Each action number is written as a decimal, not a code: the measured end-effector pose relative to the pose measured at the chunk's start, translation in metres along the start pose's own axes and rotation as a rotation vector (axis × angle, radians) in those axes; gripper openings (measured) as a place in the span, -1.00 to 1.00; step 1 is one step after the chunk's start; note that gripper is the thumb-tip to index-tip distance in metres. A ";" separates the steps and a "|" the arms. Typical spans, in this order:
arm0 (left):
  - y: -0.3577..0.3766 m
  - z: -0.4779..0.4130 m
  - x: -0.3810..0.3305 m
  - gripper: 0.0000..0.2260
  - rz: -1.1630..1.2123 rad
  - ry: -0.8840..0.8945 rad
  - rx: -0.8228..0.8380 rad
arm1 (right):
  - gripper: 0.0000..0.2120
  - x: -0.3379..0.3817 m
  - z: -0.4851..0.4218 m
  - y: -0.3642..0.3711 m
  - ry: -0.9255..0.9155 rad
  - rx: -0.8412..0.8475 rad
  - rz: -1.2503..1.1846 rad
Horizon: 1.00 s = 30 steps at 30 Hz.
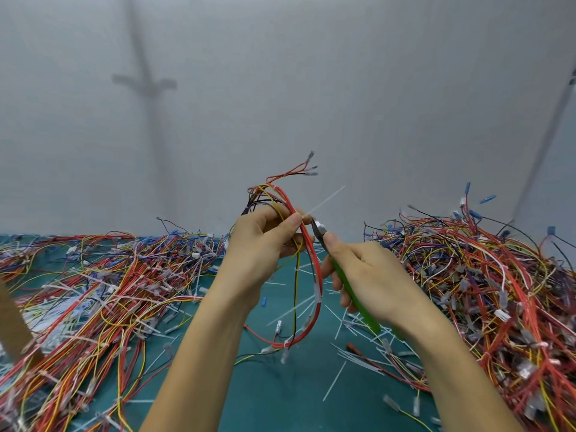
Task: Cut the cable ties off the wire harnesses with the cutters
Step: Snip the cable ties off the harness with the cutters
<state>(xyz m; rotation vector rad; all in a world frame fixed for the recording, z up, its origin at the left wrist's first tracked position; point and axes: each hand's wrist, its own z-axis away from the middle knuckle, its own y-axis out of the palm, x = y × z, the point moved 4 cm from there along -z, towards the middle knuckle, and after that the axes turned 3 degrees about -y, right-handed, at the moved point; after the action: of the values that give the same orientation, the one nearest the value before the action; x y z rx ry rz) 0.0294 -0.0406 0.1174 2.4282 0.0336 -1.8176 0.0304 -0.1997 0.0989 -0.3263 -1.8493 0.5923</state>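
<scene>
My left hand point(265, 241) grips a wire harness point(314, 269) of red, yellow and black wires, held up above the table. A white cable tie point(325, 199) sticks out from the harness beside my left thumb, its tail pointing up and right. My right hand point(364, 275) holds the green-handled cutters point(349, 285), and their metal jaws point(318, 227) sit right at the tie, next to my left thumb. Whether the jaws are around the tie is hidden. Another white tie point(317, 291) wraps the harness lower down.
A large pile of tangled harnesses point(103, 285) covers the left of the green table point(280, 397). A taller pile point(486, 282) rises on the right. Cut white tie pieces point(352, 335) lie scattered between them. A brown cardboard edge point(12, 319) stands at far left. A grey wall lies behind.
</scene>
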 end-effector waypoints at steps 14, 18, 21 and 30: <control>0.004 -0.001 0.005 -0.87 0.066 -0.034 0.064 | -0.41 0.002 -0.001 -0.001 -0.022 0.009 -0.018; 0.006 0.000 0.006 -0.87 0.066 -0.032 0.079 | -0.41 0.002 0.000 -0.002 -0.022 0.015 -0.012; 0.006 0.000 0.006 -0.87 0.062 -0.028 0.081 | -0.40 0.002 0.001 -0.002 -0.025 0.016 0.007; 0.006 0.000 0.006 -0.86 0.037 -0.015 0.086 | -0.38 0.002 0.000 -0.004 -0.033 -0.012 0.020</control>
<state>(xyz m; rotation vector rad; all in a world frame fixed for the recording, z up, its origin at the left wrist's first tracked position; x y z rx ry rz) 0.0318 -0.0473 0.1121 2.4543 -0.0924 -1.8578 0.0296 -0.2020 0.1024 -0.3452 -1.8842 0.6032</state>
